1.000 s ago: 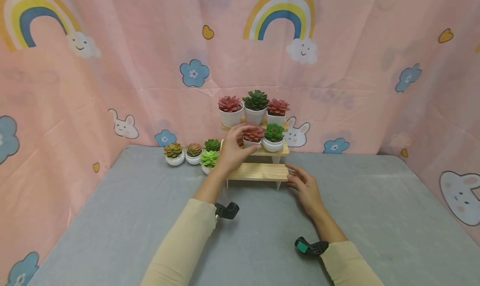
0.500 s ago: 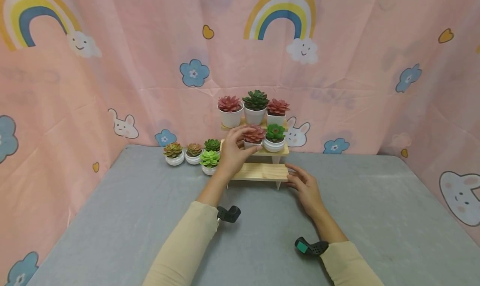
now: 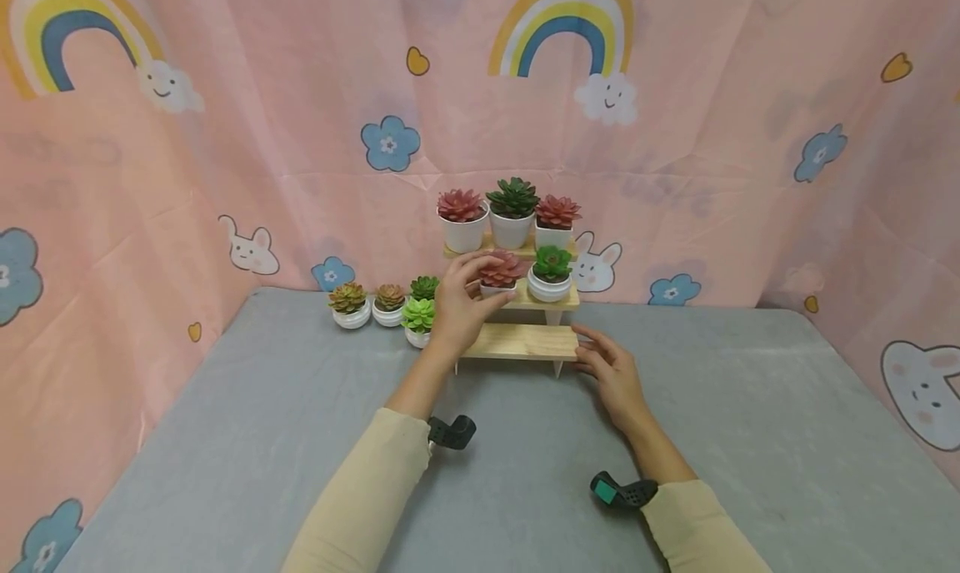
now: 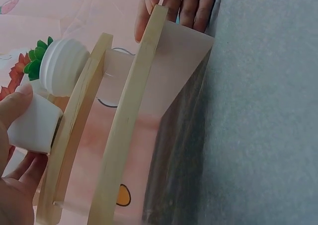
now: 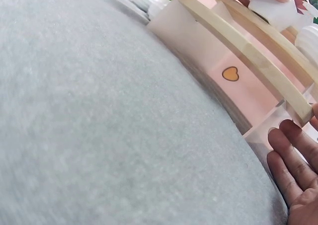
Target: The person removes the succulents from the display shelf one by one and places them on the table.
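Note:
My left hand (image 3: 459, 304) pinches the white pot of a red succulent (image 3: 501, 271) at the middle step of a tiered wooden shelf (image 3: 525, 341). In the left wrist view, thumb and fingers lie on opposite sides of that white pot (image 4: 34, 123), whose base is right at the board. Beside it on the same step stands a green succulent (image 3: 551, 264) in a ribbed round pot. My right hand (image 3: 611, 381) touches the right end of the lowest step, its fingers (image 5: 293, 165) fairly straight along the side support.
Three potted succulents, red, dark green (image 3: 512, 202) and red, line the top step. Left of the shelf, several small succulents in white pots (image 3: 349, 304) stand on the grey table (image 3: 510, 490). A pink patterned curtain (image 3: 300, 123) hangs close behind.
My left hand has shifted the red succulent slightly left, widening the space beside the green one. The right hand stays at the shelf's end.

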A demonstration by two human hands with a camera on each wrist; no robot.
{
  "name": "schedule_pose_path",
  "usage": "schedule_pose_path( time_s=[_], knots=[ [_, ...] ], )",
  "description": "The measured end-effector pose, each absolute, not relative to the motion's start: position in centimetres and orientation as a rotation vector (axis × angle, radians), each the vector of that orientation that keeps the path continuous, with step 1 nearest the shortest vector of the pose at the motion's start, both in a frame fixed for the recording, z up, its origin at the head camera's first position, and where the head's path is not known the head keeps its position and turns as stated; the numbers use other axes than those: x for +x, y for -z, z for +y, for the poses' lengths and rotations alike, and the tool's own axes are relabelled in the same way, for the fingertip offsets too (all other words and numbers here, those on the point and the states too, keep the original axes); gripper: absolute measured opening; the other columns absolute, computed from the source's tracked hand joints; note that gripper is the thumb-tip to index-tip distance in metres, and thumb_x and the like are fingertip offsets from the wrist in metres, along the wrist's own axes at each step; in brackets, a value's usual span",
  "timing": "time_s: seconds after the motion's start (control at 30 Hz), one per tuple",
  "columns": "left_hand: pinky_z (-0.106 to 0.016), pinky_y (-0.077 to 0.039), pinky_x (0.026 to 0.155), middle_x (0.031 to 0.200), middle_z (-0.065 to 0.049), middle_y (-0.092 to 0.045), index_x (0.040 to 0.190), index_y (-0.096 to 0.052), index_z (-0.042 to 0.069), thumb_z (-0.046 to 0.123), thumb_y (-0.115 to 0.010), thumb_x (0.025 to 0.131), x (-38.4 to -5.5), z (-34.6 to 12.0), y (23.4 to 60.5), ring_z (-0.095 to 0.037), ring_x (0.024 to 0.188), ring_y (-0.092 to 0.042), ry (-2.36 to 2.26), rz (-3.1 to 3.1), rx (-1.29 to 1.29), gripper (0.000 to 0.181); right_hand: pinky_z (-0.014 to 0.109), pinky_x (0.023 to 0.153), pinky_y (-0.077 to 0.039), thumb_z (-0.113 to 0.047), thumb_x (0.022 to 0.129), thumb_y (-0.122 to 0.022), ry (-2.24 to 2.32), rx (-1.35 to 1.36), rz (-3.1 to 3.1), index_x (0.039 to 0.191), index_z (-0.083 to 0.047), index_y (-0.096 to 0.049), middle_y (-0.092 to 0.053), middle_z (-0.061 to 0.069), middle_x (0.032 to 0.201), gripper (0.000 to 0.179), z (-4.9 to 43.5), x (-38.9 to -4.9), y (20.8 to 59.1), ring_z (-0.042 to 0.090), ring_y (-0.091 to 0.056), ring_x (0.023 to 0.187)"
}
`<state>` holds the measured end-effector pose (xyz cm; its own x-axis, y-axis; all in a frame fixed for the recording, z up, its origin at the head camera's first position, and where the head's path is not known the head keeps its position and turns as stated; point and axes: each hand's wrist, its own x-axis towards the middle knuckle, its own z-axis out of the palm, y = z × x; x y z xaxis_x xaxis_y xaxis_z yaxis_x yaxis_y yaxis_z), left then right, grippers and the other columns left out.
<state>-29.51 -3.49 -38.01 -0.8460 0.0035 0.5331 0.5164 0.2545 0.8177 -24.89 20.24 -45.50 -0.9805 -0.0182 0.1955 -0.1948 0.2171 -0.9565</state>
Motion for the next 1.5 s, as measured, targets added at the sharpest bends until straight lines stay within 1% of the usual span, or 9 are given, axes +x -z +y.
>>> schedule_pose_path(
  time_s=[0.33,0.7,0.93,1.03,1.2,1.27,1.33,1.43,1.5],
  knots=[
    [-0.042,-0.06,0.094,0.135,-0.006,-0.059,0.116,-0.074,0.014,0.011,-0.088,0.076,-28.7,-4.5,38.1,-0.021,0.119,-0.061,1.611,-2.085,-0.419,0.043,0.018,0.084,-0.058,-0.009,0.105,-0.05,-1.894,0.219,-2.315,0.143,0.001,-0.054,-0.061,0.034,0.13,0.04,20.4,-25.0,45.7,-0.004,-0.067,0.093],
    [-0.041,-0.058,0.098,0.132,-0.012,-0.058,0.115,-0.073,0.006,0.005,-0.087,0.076,-27.5,-6.7,37.5,-0.024,0.117,-0.062,1.605,-2.008,-0.423,0.042,0.015,0.083,-0.057,-0.011,0.105,-0.048,-1.847,0.208,-2.328,0.143,0.002,-0.053,-0.061,0.035,0.13,0.041,21.3,-25.1,45.5,-0.005,-0.067,0.093],
    [-0.04,-0.057,0.099,0.132,-0.01,-0.058,0.117,-0.072,0.007,0.009,-0.086,0.079,-26.7,-9.1,37.1,-0.02,0.114,-0.062,1.589,-2.002,-0.391,0.041,0.015,0.082,-0.057,-0.012,0.105,-0.049,-1.823,0.199,-2.336,0.143,0.001,-0.053,-0.063,0.03,0.127,0.04,21.3,-25.3,45.6,-0.005,-0.067,0.092],
    [-0.041,-0.058,0.096,0.132,-0.011,-0.058,0.116,-0.072,0.007,0.008,-0.087,0.078,-26.2,-10.2,37.0,-0.02,0.112,-0.062,1.543,-2.012,-0.373,0.041,0.015,0.082,-0.057,-0.012,0.105,-0.05,-1.826,0.198,-2.338,0.143,0.001,-0.054,-0.063,0.03,0.127,0.04,21.1,-25.3,45.6,-0.005,-0.067,0.092],
    [-0.023,-0.057,0.093,0.133,-0.011,-0.057,0.116,-0.072,0.005,0.007,-0.087,0.077,-25.5,-12.0,37.1,-0.019,0.113,-0.06,1.504,-2.04,-0.353,0.042,0.015,0.083,-0.057,-0.012,0.105,-0.049,-1.829,0.203,-2.341,0.143,0.001,-0.053,-0.063,0.032,0.127,0.04,20.9,-25.2,45.7,-0.005,-0.067,0.092],
    [-0.019,-0.055,0.094,0.133,-0.011,-0.057,0.116,-0.072,0.005,0.007,-0.087,0.077,-25.3,-12.7,37.2,-0.018,0.114,-0.06,1.514,-2.041,-0.342,0.042,0.015,0.083,-0.057,-0.012,0.105,-0.049,-1.829,0.208,-2.341,0.143,0.001,-0.053,-0.063,0.031,0.127,0.04,20.8,-25.2,45.8,-0.005,-0.067,0.093],
    [-0.024,-0.056,0.097,0.133,-0.009,-0.056,0.117,-0.072,0.006,0.007,-0.086,0.078,-25.0,-13.3,37.4,-0.017,0.114,-0.06,1.519,-2.04,-0.311,0.042,0.015,0.083,-0.057,-0.013,0.105,-0.049,-1.82,0.216,-2.344,0.143,0.0,-0.053,-0.063,0.031,0.127,0.04,20.7,-25.3,45.8,-0.005,-0.067,0.093],
    [-0.04,-0.056,0.102,0.134,-0.008,-0.056,0.117,-0.072,0.007,0.007,-0.086,0.078,-24.7,-14.1,37.7,-0.018,0.116,-0.059,1.513,-2.042,-0.248,0.041,0.015,0.083,-0.057,-0.013,0.105,-0.049,-1.817,0.224,-2.348,0.144,0.0,-0.053,-0.063,0.032,0.128,0.041,20.5,-25.3,45.8,-0.006,-0.067,0.093],
    [-0.047,-0.054,0.104,0.135,-0.008,-0.056,0.118,-0.072,0.008,0.009,-0.086,0.079,-24.7,-14.5,38.0,-0.02,0.119,-0.058,1.502,-2.053,-0.216,0.041,0.015,0.083,-0.057,-0.013,0.105,-0.049,-1.826,0.225,-2.344,0.144,0.0,-0.053,-0.062,0.033,0.128,0.041,20.3,-25.3,45.8,-0.006,-0.067,0.093]
  ],
)
